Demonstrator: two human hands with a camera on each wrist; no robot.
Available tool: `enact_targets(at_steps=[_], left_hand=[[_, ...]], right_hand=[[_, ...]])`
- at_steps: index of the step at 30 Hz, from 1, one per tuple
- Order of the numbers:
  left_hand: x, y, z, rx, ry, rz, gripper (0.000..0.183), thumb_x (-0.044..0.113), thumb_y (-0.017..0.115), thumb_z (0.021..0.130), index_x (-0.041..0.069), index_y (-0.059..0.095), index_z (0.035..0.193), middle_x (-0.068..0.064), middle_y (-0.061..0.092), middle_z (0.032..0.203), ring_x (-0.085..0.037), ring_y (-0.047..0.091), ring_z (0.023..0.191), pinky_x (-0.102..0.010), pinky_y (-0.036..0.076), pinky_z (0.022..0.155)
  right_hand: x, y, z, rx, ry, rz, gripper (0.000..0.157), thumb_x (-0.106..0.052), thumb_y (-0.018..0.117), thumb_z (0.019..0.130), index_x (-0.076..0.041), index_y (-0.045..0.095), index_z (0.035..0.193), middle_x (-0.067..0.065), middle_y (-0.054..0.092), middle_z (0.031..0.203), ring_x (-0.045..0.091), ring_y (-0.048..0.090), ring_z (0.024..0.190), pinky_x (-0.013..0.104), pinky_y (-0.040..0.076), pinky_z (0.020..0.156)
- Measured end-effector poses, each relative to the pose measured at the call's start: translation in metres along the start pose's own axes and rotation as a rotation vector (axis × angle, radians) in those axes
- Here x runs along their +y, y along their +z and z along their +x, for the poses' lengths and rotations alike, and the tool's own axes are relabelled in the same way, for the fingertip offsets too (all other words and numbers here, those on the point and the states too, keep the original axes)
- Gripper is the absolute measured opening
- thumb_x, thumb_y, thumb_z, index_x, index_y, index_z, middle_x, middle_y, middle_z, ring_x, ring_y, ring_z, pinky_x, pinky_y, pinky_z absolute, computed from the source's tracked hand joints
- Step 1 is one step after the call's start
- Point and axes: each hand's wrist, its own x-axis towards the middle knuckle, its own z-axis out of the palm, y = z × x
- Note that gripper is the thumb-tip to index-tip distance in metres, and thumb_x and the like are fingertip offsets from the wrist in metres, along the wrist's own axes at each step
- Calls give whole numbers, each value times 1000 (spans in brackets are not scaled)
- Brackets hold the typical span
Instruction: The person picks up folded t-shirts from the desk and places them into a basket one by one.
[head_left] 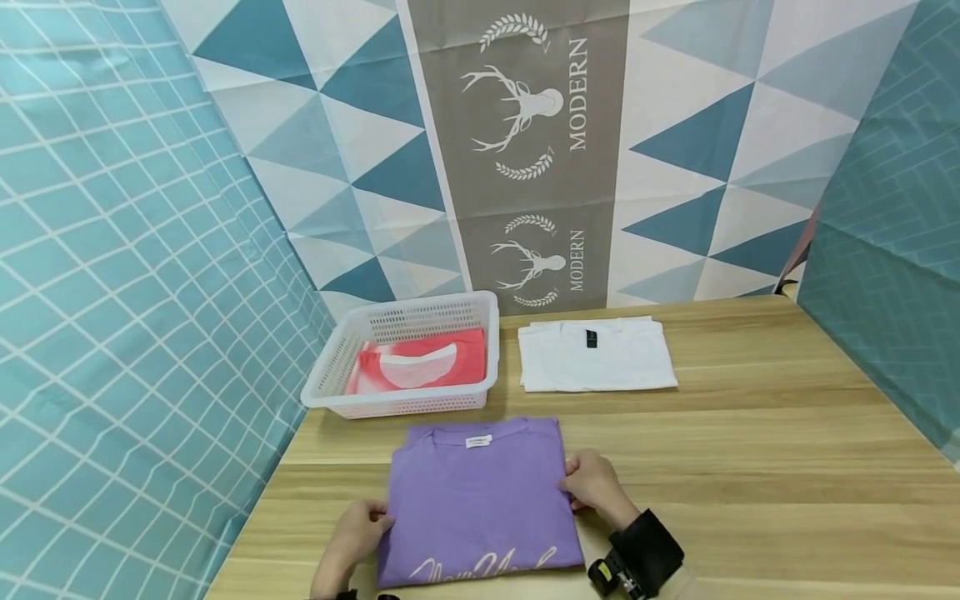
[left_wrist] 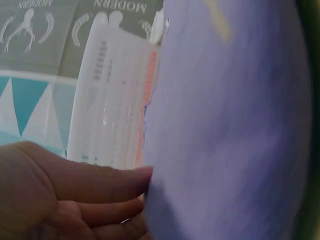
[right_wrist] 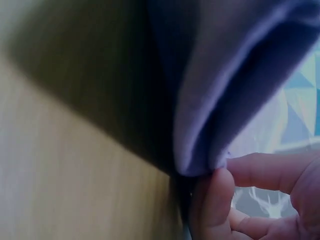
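Note:
A folded purple T-shirt (head_left: 480, 500) with a white neck label and pale script lettering is at the front of the table. At its left edge, my left hand (head_left: 358, 529) pinches the fabric between thumb and fingers; the left wrist view shows the thumb on top of the cloth (left_wrist: 225, 125). My right hand (head_left: 595, 482) pinches the right edge. In the right wrist view, folded layers of the purple cloth (right_wrist: 200, 130) hang slightly off the tabletop, with finger and thumb at their edge.
Behind the shirt, a white plastic basket (head_left: 416, 406) holds a folded red and white garment (head_left: 427, 362). A folded white T-shirt (head_left: 596, 357) with a black label lies right of the basket on the wooden table (head_left: 750, 467). Patterned cloth hangs behind and at both sides.

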Motion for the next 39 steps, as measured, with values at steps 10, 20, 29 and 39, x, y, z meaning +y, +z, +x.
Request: enact_targets(at_steps=[10,20,29,39], left_hand=[[10,-1,20,-57,-8,-95,16,-3,59,86,-16,63,94,-7,58,69,-13,52,61,-24,45,54],[19,-18,57,-145,102,-13,19,-2,59,85,-12,61,68,4,47,54,-9,46,53,-21,42,50],[28,-10,64,-92,170,73,18,-5,64,74,-7,57,58,5,45,51,-8,42,48,-20,36,49],[39,5,61,-169,186,41,11,-7,63,76,-12,62,66,-1,55,59,-8,52,51,-23,50,50]], right_hand=[[-1,-21,9,-50,59,-2,20,3,68,76,-4,54,64,3,51,56,10,50,46,22,49,43],[-10,-20,32,-42,54,-29,33,-1,70,75,-11,47,54,-2,44,52,9,48,44,22,49,44],[-6,-18,36,-18,7,-71,29,3,69,75,-8,52,53,-2,48,52,8,49,42,20,48,45],[4,-37,29,-25,36,-96,29,4,69,76,-9,50,57,-2,47,56,10,49,45,21,48,46]])
